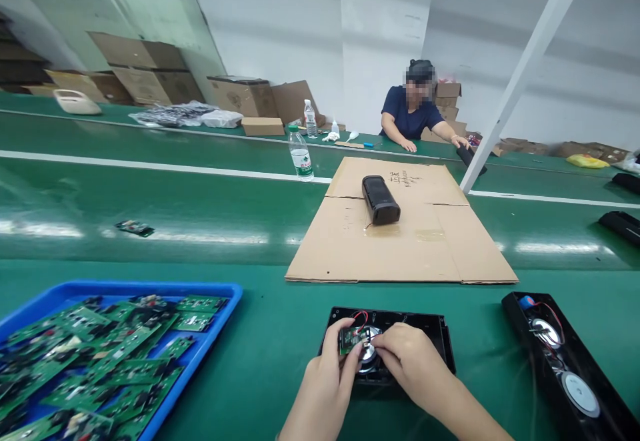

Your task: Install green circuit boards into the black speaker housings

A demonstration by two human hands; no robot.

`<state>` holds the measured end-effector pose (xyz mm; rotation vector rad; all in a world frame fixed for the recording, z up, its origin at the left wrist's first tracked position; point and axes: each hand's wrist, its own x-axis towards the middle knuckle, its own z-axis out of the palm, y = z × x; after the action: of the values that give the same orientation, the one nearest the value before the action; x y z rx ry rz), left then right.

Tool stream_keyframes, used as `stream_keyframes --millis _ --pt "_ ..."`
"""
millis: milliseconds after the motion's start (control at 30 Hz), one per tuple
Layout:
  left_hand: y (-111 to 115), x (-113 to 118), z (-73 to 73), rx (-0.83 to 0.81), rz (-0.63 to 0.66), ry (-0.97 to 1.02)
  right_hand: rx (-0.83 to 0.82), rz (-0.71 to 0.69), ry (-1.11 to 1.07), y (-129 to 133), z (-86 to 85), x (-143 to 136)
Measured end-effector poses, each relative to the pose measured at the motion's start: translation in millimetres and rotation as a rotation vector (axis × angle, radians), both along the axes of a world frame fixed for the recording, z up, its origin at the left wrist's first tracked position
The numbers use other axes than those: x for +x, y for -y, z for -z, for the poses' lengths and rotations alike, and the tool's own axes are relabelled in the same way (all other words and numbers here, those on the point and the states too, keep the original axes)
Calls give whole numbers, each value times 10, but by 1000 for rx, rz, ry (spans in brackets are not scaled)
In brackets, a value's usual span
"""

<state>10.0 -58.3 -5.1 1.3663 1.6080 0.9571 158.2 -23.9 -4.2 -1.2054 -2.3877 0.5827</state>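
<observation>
Over the case (427,326), its long axis running sideways, the left hand's (326,375) grip pinches the board (349,340), just left of the right hand (413,361), whose fingertip hold I cannot tell.

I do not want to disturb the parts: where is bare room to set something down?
Free: the green table between the blue tray and the black case, and between that case and the open speaker at right; also the front of the cardboard. Crowded: the tray, heaped with circuit boards, and the case, under the left hand and right hand.
</observation>
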Motion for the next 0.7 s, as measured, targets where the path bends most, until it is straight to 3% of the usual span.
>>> stream_keyframes --millis 267,700 --pt "-19 -23 -61 -37 93 71 354 22 67 19 123 -22" --pt "-53 -39 -90 -22 168 68 589 -22 135 59 108 -75"
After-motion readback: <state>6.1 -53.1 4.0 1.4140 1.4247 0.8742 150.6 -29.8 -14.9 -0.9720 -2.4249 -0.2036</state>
